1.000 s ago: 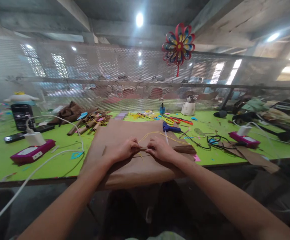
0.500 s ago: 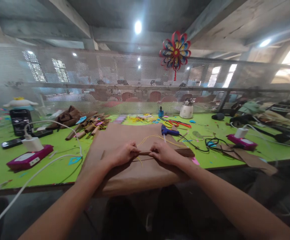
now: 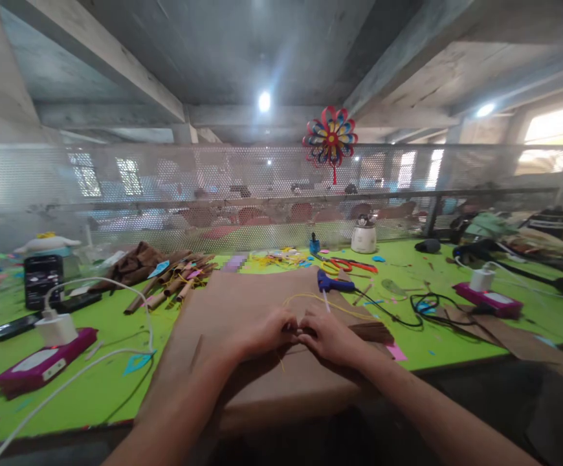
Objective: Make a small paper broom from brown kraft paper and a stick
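You've got the big lime-green worktable [image 3: 92, 388] under everything, and the wide sheet of brown kraft paper [image 3: 242, 304] spread over its middle, hanging a bit over the near edge at 6 o'clock. Your left hand [image 3: 266, 331] and right hand [image 3: 327, 336] meet dead centre on that sheet, knuckles nearly touching. Both are curled shut, pinching a small brown rolled paper piece between them, though your fingers hide most of it so I can't tell exactly how it's gripped. A thin yellow wire [image 3: 310, 298] loops off from your hands toward 12 o'clock, and a short tail of it pokes out below them.

If you're binding that roll, I'd keep both pinches tight and close together so it doesn't unwind, and keep the wire taut while you work.

The blue hot glue gun [image 3: 334, 283] sits at 1 o'clock, its black cord trailing to 3, so mind the nozzle. Finished brown paper rolls [image 3: 175, 278] are piled at 10 o'clock.
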The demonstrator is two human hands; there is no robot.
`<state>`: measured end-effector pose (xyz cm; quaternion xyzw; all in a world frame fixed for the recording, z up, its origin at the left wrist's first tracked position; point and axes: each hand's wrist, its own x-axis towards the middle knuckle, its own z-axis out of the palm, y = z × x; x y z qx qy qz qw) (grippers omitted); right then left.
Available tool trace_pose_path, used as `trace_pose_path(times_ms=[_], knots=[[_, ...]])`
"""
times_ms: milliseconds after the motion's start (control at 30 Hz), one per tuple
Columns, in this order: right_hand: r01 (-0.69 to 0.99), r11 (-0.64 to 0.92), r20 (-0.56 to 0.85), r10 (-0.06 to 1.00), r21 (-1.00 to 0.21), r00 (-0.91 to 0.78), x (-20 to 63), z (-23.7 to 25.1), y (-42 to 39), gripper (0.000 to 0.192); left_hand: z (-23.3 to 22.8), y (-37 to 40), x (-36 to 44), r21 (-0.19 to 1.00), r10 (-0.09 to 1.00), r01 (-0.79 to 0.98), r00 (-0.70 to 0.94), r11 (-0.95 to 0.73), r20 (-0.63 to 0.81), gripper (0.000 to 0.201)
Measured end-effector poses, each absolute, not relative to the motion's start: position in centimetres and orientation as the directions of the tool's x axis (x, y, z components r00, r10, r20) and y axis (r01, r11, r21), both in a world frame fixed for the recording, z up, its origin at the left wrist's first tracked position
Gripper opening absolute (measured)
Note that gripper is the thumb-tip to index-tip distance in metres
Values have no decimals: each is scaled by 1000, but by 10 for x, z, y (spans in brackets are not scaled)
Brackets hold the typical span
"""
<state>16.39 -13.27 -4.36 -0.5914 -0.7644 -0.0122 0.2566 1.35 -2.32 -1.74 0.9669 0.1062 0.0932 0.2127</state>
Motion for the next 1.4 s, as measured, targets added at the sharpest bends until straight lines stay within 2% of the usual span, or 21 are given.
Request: trace_pose_path(times_ms=[167, 333, 467, 633, 867, 1133, 1400], knots=[[891, 337, 401, 893, -303, -202, 168, -41, -135, 19, -19, -22, 8, 409, 298, 234, 949, -882, 101, 10], [883, 347, 383, 898, -317, -216, 178, -39, -145, 30, -19, -23, 8, 421, 326, 266, 942, -867, 75, 12], [903, 332, 393, 895, -273, -211, 180, -39, -151, 31, -20, -23, 6, 402, 296, 228, 948, -887, 115, 14], [907, 353, 413, 879, -229, -238, 179, -41, -149, 30, -16, -21, 3, 391, 229, 157, 963, -907, 144, 31], [926, 364, 416, 860, -97, -294, 181, -48, -144, 28, -21, -11, 3, 410, 236, 165, 963, -897, 129, 33], [927, 353, 424, 865, -130, -270, 179, -44, -148, 29, -19, -21, 7, 419, 240, 167, 963, -892, 126, 38], [955, 272, 391, 897, -117, -207, 179, -37, -152, 26, -19, -27, 10, 442, 245, 161, 959, -882, 139, 28]])
